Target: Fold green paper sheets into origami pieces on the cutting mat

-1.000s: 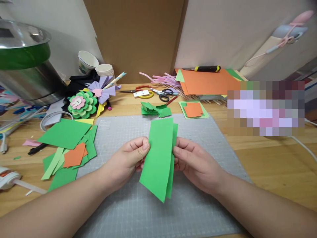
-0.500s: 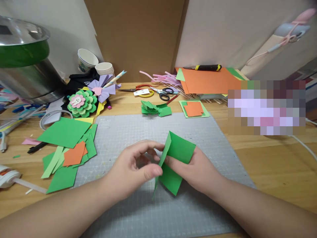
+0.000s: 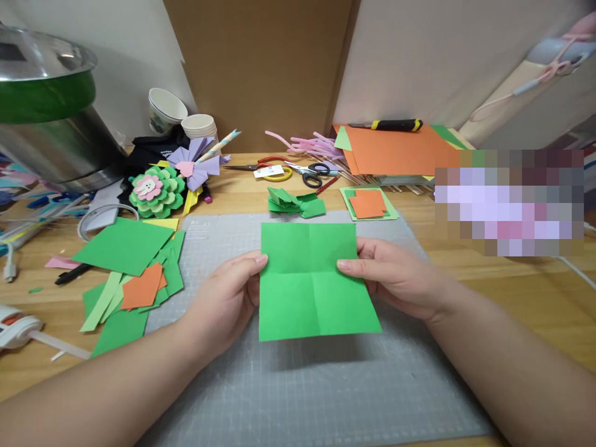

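A square sheet of green paper [image 3: 288, 304] is spread flat between both hands, just above the grey cutting mat [image 3: 279, 397]. Two creases cross at its middle. My left hand [image 3: 233, 285] pinches the left edge, thumb on top. On the right edge, my right hand [image 3: 391, 273] grips the paper, its thumb lying over the front and its fingers behind. Beyond the sheet, folded green paper pieces [image 3: 298, 203] rest at the mat's far edge. To their right lies a small stack of light green and orange paper squares [image 3: 367, 203].
Green and orange paper scraps [image 3: 123, 245] overlap the mat's left side. Scissors [image 3: 310, 174], a utility knife [image 3: 395, 125] on orange sheets [image 3: 405, 152], and a green paper flower [image 3: 157, 191] are at the back. A glue gun [image 3: 18, 329] lies at the left edge.
The green paper was folded and tilted between my hands; now it is opened out flat. My left hand has moved left and now grips its edge.
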A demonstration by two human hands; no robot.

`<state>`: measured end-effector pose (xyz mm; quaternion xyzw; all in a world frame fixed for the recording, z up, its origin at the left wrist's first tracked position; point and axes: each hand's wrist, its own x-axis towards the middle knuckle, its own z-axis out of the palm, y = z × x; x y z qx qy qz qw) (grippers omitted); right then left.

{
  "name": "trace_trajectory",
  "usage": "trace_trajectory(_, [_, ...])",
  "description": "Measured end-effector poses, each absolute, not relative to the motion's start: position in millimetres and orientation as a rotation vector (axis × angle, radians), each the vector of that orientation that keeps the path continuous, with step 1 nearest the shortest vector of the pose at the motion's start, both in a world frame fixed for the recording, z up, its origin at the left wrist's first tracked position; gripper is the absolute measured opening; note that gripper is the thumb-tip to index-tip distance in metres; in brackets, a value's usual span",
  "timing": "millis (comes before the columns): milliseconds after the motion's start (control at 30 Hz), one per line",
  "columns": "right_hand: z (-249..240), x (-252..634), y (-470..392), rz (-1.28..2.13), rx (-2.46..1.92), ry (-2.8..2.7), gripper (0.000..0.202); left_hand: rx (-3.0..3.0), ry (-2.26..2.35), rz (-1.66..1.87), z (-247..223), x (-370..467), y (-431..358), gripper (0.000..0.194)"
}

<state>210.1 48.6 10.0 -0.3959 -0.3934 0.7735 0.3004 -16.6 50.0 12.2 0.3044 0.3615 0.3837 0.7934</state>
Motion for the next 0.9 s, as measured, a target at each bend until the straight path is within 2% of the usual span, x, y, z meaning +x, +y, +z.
trace_trajectory(100, [9, 210, 50, 2.035, -1.040, -0.957, 0.032, 0.709, 0.767, 0.843, 13, -17, 51, 0.033])
trace_trajectory(333, [9, 205, 49, 1.973, -1.097, -0.839, 0.026, 0.814, 0.811, 0.908, 10, -18, 50, 0.060])
trace_trajectory(600, [3, 213, 54, 1.905, -1.183, -0.952, 0.023, 1.046, 0.810, 0.941, 12, -18, 42, 0.075])
trace_trajectory(733, [6, 216, 55, 1.954, -1.230, -1.026, 0.025, 1.287, 0.878, 0.972, 11, -23, 40, 0.062])
trace_trajectory(900, [10, 221, 55, 1.999, -1.283, -1.066, 0.025, 1.972, 0.845, 0.871, 13, -34, 48, 0.038])
